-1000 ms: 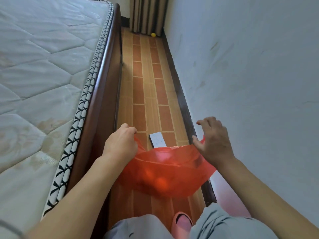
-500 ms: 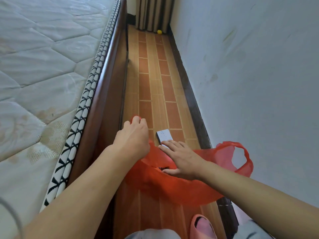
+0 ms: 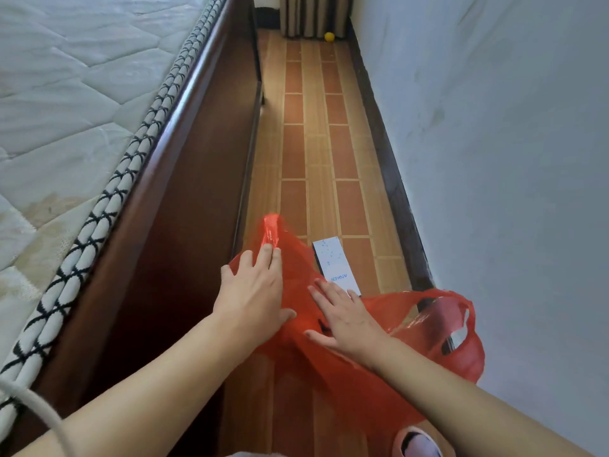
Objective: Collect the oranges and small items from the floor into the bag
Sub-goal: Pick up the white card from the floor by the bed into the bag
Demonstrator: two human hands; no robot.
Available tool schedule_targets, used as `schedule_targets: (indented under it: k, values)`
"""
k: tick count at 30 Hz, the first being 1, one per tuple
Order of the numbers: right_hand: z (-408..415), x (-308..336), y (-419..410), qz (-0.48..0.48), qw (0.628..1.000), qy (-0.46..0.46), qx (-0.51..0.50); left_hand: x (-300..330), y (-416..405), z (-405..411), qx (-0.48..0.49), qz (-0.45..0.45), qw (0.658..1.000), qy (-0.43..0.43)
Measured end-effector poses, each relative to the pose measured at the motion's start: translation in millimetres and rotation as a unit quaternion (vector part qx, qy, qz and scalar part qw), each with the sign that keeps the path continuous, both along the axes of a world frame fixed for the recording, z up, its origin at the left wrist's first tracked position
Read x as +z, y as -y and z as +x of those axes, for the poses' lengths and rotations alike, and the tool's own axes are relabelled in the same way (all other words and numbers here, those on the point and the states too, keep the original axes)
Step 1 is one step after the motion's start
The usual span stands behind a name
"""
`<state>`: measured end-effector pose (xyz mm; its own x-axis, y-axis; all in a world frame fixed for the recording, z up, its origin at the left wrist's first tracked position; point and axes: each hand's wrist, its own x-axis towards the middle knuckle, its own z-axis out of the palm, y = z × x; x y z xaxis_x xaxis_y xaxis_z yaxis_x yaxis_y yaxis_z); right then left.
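A red plastic bag point(image 3: 346, 384) hangs low over the tiled floor between my arms. My left hand point(image 3: 253, 291) holds its left handle, which sticks up past my fingertips. My right hand point(image 3: 342, 319) lies over the bag's mouth with straight fingers and holds nothing; its fingertips are just short of a white box point(image 3: 333, 262) flat on the floor. The bag's right handle point(image 3: 458, 328) hangs free by the wall. One small orange point(image 3: 329, 36) sits far ahead by the curtain. What is inside the bag is hidden.
A dark wooden bed frame point(image 3: 184, 199) with a quilted mattress point(image 3: 66, 94) runs along the left. A pale wall point(image 3: 494, 159) with a dark skirting board closes the right, leaving a narrow floor strip. A pink slipper point(image 3: 417, 443) shows at the bottom edge.
My right hand let go of the bag's right handle and reached forward over the bag toward the white box. The view moved forward and the freed handle now hangs by the wall.
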<state>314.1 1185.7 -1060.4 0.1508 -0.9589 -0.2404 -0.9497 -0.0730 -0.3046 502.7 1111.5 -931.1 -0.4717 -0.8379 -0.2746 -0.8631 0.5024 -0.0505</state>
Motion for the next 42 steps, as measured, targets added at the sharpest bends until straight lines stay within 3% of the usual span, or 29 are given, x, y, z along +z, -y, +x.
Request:
schedule_targets:
  k: [6,12,17,22,25,30,35,42]
  values:
    - [-14,-4,-7,-0.045,0.996,0.069,-0.034,-20,-18,-2,-0.096,0.019,0.994,0.048]
    - [-15,5,0,-0.005,0.986,0.164,-0.04,-32,-26,1,-0.214,-0.013,0.974,0.076]
    - [-8,10,14,0.003,0.962,0.264,-0.072,-54,-18,20,-0.272,-0.052,0.96,0.043]
    - [-3,5,3,0.018,0.949,0.31,-0.055,-59,-23,22,-0.27,-0.11,0.957,-0.005]
    - [-1,3,1,-0.003,0.964,0.263,-0.026,-59,-29,20,-0.28,-0.095,0.955,-0.013]
    - [-13,-6,-7,-0.094,0.991,0.073,0.067,-53,-27,19,-0.246,-0.072,0.966,0.02]
    - [-31,-27,-22,-0.074,0.988,-0.026,0.131,-44,-10,21,-0.182,-0.078,0.979,0.046]
    - [-52,-45,-26,-0.043,0.988,-0.117,0.091,-23,1,12,-0.073,-0.027,0.98,0.181]
